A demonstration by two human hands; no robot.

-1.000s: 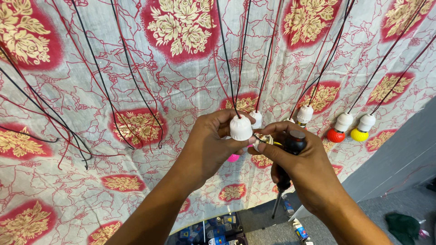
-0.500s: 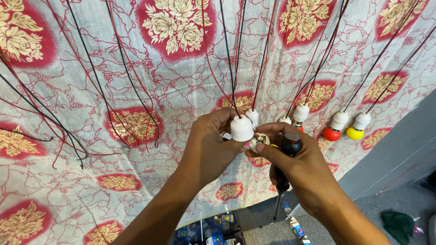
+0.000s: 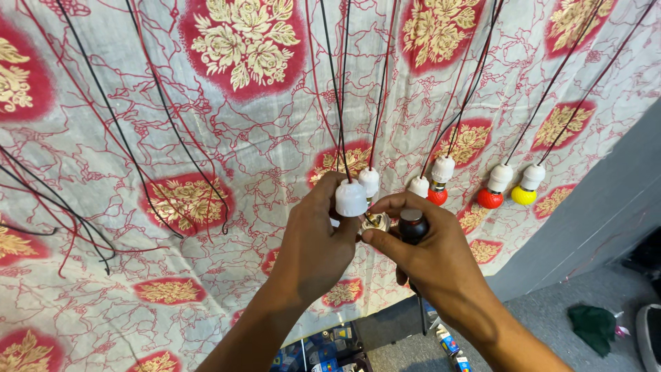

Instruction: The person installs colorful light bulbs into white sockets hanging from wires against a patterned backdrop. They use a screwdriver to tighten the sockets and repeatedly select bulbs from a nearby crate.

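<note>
Left hand (image 3: 313, 244) on white lamp socket (image 3: 351, 198) — right hand (image 3: 430, 258) beside

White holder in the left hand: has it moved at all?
No: the white holder stays just below-left of the hanging holder behind it.

Both hands (image 3: 385, 248) grip a hanging white socket (image 3: 351, 198), probably with a screwdriver (image 3: 413, 227).

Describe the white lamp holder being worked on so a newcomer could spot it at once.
Start at the red-and-gold flowered cloth hung with wires. Near its middle, the left hand holds a white lamp holder hanging on a cord. Unlike the holders to its right, it carries no coloured bulb, and the right hand touches brass parts beneath it.
</note>
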